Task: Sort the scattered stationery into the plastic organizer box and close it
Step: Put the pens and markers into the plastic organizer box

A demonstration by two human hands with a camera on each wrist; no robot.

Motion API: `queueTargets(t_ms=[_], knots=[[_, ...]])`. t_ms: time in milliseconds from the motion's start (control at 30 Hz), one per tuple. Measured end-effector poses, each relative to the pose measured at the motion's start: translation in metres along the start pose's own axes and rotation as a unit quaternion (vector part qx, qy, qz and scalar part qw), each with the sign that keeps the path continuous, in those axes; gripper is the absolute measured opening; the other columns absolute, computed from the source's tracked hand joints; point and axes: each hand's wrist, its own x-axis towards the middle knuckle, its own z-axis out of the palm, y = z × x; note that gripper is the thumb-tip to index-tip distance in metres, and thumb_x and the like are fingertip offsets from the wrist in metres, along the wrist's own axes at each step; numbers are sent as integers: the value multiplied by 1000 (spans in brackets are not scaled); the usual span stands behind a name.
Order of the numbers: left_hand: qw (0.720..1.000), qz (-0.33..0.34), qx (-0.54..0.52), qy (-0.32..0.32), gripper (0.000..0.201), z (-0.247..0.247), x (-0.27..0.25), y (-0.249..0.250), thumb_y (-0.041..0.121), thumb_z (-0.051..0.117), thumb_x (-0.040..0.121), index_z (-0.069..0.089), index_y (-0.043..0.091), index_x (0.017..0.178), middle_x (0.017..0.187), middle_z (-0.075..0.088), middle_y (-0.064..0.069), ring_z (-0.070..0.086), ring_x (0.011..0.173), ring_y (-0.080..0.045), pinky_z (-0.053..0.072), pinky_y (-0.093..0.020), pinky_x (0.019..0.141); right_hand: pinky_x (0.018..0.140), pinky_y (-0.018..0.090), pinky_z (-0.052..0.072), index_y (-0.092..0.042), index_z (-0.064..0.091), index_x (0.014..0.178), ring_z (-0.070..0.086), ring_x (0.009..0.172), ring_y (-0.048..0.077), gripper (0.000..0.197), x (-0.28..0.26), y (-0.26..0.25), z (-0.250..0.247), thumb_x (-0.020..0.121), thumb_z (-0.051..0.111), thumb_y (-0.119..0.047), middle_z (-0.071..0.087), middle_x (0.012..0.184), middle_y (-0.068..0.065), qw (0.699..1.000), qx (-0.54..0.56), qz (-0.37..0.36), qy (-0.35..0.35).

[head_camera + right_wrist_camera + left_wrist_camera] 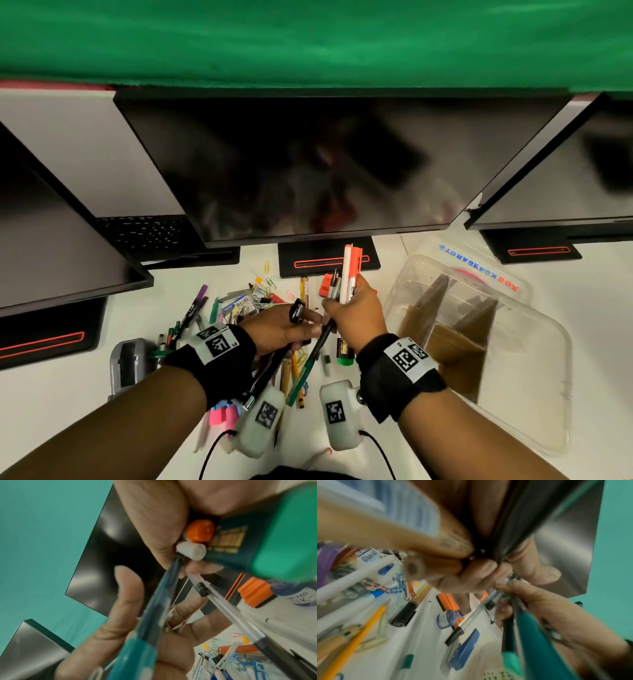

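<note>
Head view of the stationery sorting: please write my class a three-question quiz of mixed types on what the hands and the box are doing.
1. True or false: the clear plastic organizer box with brown cardboard dividers is open.
2. Which hand holds an upright bundle of pens including an orange-and-white marker? A) left hand B) right hand C) neither
3. Fill in: the loose heap of coloured paper clips lies on the white ____.

Key: 1 true; 2 B; 3 desk.
</note>
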Motion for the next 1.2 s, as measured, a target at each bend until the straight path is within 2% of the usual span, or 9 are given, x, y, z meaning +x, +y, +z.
queueTargets(t_ms=[133, 300, 433, 633, 833, 933, 1000, 1100, 1200], knots=[[994, 30, 106, -12, 15, 14, -4, 5, 18, 76, 75, 63, 24, 80, 84, 69, 3, 61, 72, -10, 48, -22, 72, 61, 15, 52, -6, 58, 104, 64, 70, 13, 24, -1, -2, 3, 81, 64, -2, 66, 84, 6, 997, 75, 27, 22], [991, 45, 122, 19, 8, 22, -4, 1, 13, 66, 80, 65, 19, 75, 76, 72, 4, 69, 83, -17, 51, -23, 81, 67, 29, 54, -3, 58, 101, 62, 70, 22, 17, -4, -4, 5, 85, 61, -8, 63, 81, 12, 994, 92, 54, 22], [993, 30, 113, 31, 10, 23, -6, 0, 14, 62, 83, 68, 21, 80, 76, 73, 6, 66, 78, -4, 48, -15, 75, 76, 46, 57, -10, 58, 94, 64, 72, 32, 9, -5, -5, -5, 85, 58, -7, 64, 81, 15, 993, 86, 69, 26], [995, 12, 90, 32, 12, 25, 2, 1, 18, 60, 88, 69, 12, 91, 68, 72, 6, 65, 59, 4, 46, -4, 56, 84, 48, 54, -16, 58, 82, 66, 84, 37, 5, 7, 4, -38, 84, 59, -12, 68, 90, 22, 987, 82, 98, 103], [991, 23, 117, 58, 23, 23, 10, 1, 29, 60, 89, 72, 10, 94, 68, 72, 7, 68, 75, -11, 48, -11, 66, 76, 48, 55, -10, 52, 84, 59, 60, 32, 3, 14, 14, -79, 82, 50, -7, 59, 66, 14, 961, 131, 179, 165], [991, 24, 124, 53, 25, 25, 9, 4, 30, 57, 91, 69, 9, 100, 66, 71, 8, 65, 69, -7, 48, -9, 62, 75, 56, 56, -7, 52, 85, 62, 63, 35, 9, 24, 26, -89, 76, 51, -7, 60, 67, 17, 956, 122, 211, 164], [990, 27, 125, 50, 26, 27, 9, 7, 29, 55, 93, 67, 9, 104, 65, 69, 8, 63, 67, -5, 46, -4, 58, 74, 51, 57, -2, 54, 85, 66, 73, 37, 16, 30, 28, -91, 71, 55, -10, 64, 79, 21, 962, 71, 228, 131], [991, 30, 122, 55, 29, 29, 10, 11, 32, 54, 93, 66, 10, 106, 71, 68, 8, 62, 72, -7, 46, -13, 66, 58, 25, 49, -13, 45, 65, 60, 73, 22, 24, 25, 15, -89, 85, 56, -8, 59, 83, 10, 962, -19, 271, 40], [990, 34, 126, 55, 33, 30, 9, 17, 37, 52, 93, 66, 11, 107, 72, 65, 9, 60, 78, -10, 46, -23, 81, 69, 27, 47, -11, 58, 91, 60, 109, 31, 6, 25, 14, -85, 89, 53, -7, 60, 119, 17, 960, -72, 270, -3]])
